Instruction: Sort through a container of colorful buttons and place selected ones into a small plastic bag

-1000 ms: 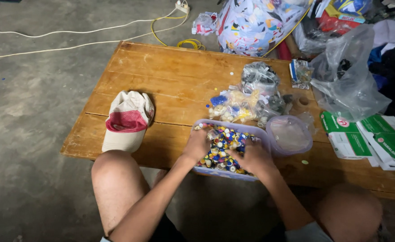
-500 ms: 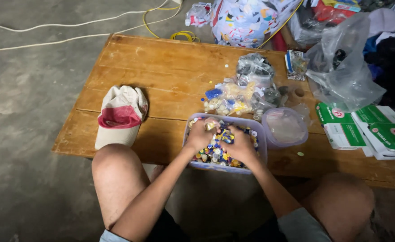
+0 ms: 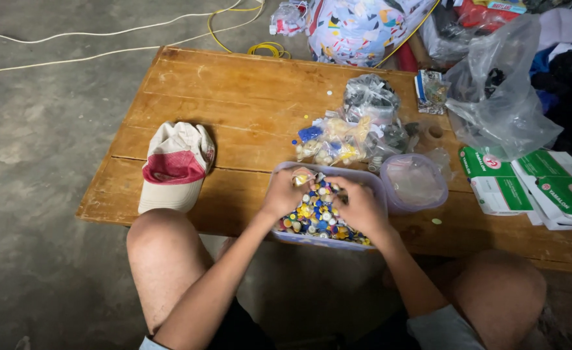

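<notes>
Both hands in clear tub (image 3: 376,189) of colourful bottle caps (image 3: 315,217) at near edge of wooden table (image 3: 234,97). Left hand (image 3: 286,191) fingers curled, pinching a cap; right hand (image 3: 360,207) curled over caps, grip unclear. Cap hat (image 3: 175,165) left, round lid (image 3: 415,181) right.

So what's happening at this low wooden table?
A person sits at the wooden table with both hands in a clear plastic tub full of small coloured caps. The left hand pinches something small at the tub's far edge; the right hand rests on the pile. A cap hat lies to the left, a round lidded container and plastic bags of small parts to the right.
</notes>
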